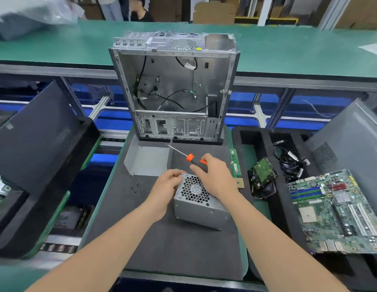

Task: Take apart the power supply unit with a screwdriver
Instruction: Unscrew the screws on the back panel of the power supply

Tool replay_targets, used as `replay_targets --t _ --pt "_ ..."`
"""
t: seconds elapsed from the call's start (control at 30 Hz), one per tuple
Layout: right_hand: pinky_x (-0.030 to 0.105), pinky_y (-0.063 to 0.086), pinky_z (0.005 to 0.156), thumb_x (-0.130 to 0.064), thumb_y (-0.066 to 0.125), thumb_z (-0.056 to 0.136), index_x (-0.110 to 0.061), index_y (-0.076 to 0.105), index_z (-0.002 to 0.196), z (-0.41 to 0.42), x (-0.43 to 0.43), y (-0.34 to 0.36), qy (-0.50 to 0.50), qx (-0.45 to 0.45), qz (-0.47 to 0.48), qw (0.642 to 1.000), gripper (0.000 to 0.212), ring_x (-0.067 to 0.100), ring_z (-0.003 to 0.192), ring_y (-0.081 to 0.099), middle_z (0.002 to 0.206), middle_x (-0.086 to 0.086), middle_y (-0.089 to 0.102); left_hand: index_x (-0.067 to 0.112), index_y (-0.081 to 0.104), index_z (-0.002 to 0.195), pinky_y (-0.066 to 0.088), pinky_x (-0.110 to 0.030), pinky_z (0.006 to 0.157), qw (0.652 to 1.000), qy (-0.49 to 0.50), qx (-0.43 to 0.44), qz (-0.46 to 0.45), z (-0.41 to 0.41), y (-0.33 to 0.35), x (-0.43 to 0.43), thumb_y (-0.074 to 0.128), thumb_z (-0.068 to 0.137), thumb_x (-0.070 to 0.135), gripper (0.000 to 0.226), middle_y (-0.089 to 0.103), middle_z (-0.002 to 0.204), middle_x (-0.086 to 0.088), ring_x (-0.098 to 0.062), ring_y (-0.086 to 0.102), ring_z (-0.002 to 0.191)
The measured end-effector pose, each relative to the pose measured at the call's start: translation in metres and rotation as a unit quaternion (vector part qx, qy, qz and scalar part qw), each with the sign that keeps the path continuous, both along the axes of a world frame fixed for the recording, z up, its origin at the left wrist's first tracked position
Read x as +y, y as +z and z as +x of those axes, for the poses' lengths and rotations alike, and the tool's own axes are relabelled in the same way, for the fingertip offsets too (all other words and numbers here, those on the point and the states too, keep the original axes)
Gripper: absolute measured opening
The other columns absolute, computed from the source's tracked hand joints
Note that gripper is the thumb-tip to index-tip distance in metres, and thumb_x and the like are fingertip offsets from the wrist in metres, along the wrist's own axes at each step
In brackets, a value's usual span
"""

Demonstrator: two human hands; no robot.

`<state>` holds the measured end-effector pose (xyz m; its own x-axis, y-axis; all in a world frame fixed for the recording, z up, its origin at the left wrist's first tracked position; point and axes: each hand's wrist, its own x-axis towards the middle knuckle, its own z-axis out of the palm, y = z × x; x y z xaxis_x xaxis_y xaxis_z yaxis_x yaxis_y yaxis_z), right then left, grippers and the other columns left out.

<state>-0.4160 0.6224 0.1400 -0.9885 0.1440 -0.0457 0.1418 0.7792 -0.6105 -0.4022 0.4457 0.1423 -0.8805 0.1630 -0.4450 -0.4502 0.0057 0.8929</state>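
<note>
Your two bare forearms come in from 6 o'clock and meet over the power supply (201,209), which sits mid-mat (162,245) with its fan grille facing up. It's out of the computer case (173,87), which stands open and mostly gutted at 12 o'clock.

Left hand (164,186): fingers curled onto the box's far left corner, gripping it steady. Right hand (215,175): closed round the screwdriver (191,158), orange-and-black handle, with the shaft pointing off to 11 o'clock and not on any screw. That hand also lies across the box's far edge.

Progress, my read: early to middle. The unit is already pulled from the case. A few small dark screws (136,186) lie loose at 9 o'clock of the box. A bent grey metal plate (147,160) sits at 11 o'clock and is probably a removed cover, though I can't confirm it belongs to this unit. The shell looks closed on the sides you can see, fan in place, and at least one screw shows on the near side. Left to do: the remaining screws, then shell off, fan and board out.

Other parts: memory stick (234,163) at 2 o'clock, hard drive (263,173) and cables (290,161) beyond it, motherboard (335,209) at 3 o'clock.

Writing: a dark box (83,216) at 8 o'clock reads "PRIME". Labels on the drive and boards are too small to read.
</note>
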Motion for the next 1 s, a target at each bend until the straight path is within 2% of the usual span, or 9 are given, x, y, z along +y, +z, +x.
replay_targets --t 0.07,0.13,0.27,0.37,0.43,0.53,0.7,0.9,1.0 --pt "0.041 0.053 0.077 -0.061 0.061 0.095 -0.029 0.052 0.119 0.003 -0.002 -0.001 -0.006 0.031 -0.032 0.999 0.040 0.014 0.093 0.058 0.111 -0.008 0.065 0.015 0.072 0.116 0.055 -0.029 0.080 0.999 0.019 -0.016 0.024 0.000 0.001 0.000 0.056 0.102 0.009 0.022 0.075 0.114 -0.010 -0.015 0.069 0.090" --pt "0.034 0.049 0.071 -0.065 0.067 0.089 -0.038 0.049 0.107 0.008 -0.002 0.003 -0.034 0.060 -0.104 0.992 0.037 0.005 0.096 0.059 0.106 -0.021 0.065 0.012 0.073 0.116 0.053 -0.035 0.085 0.998 0.023 -0.034 0.053 -0.001 0.001 -0.002 0.056 0.101 0.006 0.024 0.073 0.118 -0.012 -0.021 0.067 0.093" --pt "0.013 0.041 0.059 -0.069 0.079 0.070 -0.044 0.063 0.091 0.017 0.001 0.022 -0.094 0.128 -0.240 0.958 0.037 -0.002 0.078 0.058 0.087 -0.022 0.067 0.005 0.071 0.124 0.058 -0.035 0.082 0.992 0.009 -0.068 0.103 -0.005 -0.002 -0.011 0.059 0.096 0.006 0.031 0.069 0.132 -0.011 -0.027 0.068 0.103" --pt "0.025 0.050 0.067 -0.040 0.089 0.075 -0.029 0.074 0.094 0.021 0.001 0.035 -0.107 0.159 -0.387 0.902 0.027 0.013 0.071 0.063 0.077 -0.004 0.072 0.006 0.075 0.117 0.055 -0.037 0.088 0.996 -0.034 -0.048 0.063 -0.007 -0.005 -0.015 0.059 0.095 0.016 0.029 0.074 0.123 -0.015 -0.027 0.068 0.101" --pt "0.021 0.051 0.070 -0.022 0.085 0.083 -0.017 0.074 0.099 0.021 -0.003 0.044 -0.096 0.180 -0.432 0.878 0.019 0.007 0.069 0.066 0.074 -0.005 0.074 0.003 0.076 0.109 0.048 -0.036 0.089 0.998 -0.063 -0.017 0.027 -0.009 -0.006 -0.016 0.062 0.089 0.029 0.035 0.076 0.109 -0.013 -0.024 0.065 0.096" --pt "0.012 0.050 0.069 -0.014 0.079 0.090 -0.008 0.072 0.100 0.020 -0.014 0.060 -0.096 0.220 -0.417 0.877 0.014 0.000 0.069 0.068 0.075 -0.009 0.076 0.010 0.073 0.096 0.043 -0.036 0.093 0.996 -0.092 0.009 -0.009 -0.014 -0.006 -0.017 0.062 0.095 0.028 0.021 0.073 0.094 -0.005 -0.018 0.061 0.091" --pt "0.043 0.057 0.071 -0.039 0.077 0.091 -0.019 0.064 0.092 0.014 -0.040 0.084 -0.124 0.243 -0.296 0.915 0.024 0.019 0.071 0.073 0.077 -0.003 0.071 0.012 0.076 0.099 0.048 -0.027 0.085 0.992 -0.121 -0.012 0.027 -0.021 -0.012 -0.024 0.060 0.102 0.020 0.018 0.079 0.097 -0.002 -0.016 0.069 0.091" --pt "0.034 0.053 0.068 -0.047 0.069 0.091 -0.024 0.053 0.082 0.012 -0.053 0.100 -0.155 0.265 -0.140 0.941 0.030 0.016 0.063 0.071 0.069 -0.005 0.066 0.012 0.079 0.110 0.050 -0.043 0.108 0.985 -0.157 -0.058 0.046 -0.028 -0.009 -0.029 0.062 0.101 0.026 0.024 0.080 0.109 -0.005 -0.030 0.070 0.115" --pt "0.032 0.049 0.064 -0.044 0.068 0.091 -0.023 0.051 0.083 0.015 -0.052 0.104 -0.152 0.287 -0.104 0.940 0.028 0.020 0.062 0.068 0.069 -0.003 0.063 0.006 0.077 0.113 0.049 -0.043 0.108 0.984 -0.155 -0.075 0.051 -0.026 -0.007 -0.028 0.064 0.100 0.026 0.028 0.079 0.110 -0.007 -0.029 0.070 0.116"
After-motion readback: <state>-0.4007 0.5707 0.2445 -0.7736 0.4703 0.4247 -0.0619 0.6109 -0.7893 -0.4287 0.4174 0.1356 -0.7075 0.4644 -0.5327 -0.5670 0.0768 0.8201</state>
